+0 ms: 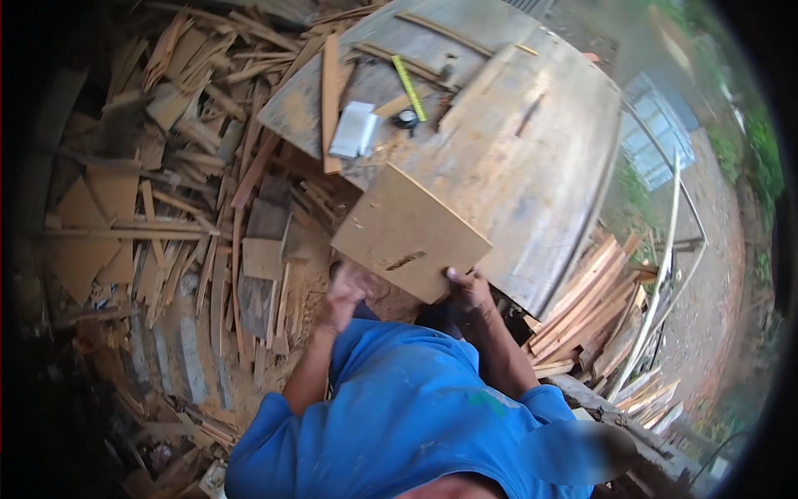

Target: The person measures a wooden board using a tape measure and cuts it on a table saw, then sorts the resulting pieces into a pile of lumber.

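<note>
My right hand (pixel 465 284) grips the lower right corner of a square tan wooden board (pixel 401 223), its thumb on the face. The board has a dark elongated mark or hole and lies tilted over the near edge of a weathered plywood worktop (pixel 540 158). My left hand (pixel 347 291) is just below the board's left corner, smeared by motion, so its fingers are unclear. Farther up on the worktop lie a silvery rectangular piece (pixel 353 129), a small dark round object (pixel 405 121), a yellow measuring strip (pixel 409 86) and several wooden strips (pixel 331 91).
Piles of wood offcuts (pixel 166 249) fill the left side and below the worktop. Stacked planks (pixel 582 299) lie at the right, beside pale bent poles (pixel 669 249). A paved path (pixel 711 283) runs along the far right by greenery and a pale panel (pixel 652 125).
</note>
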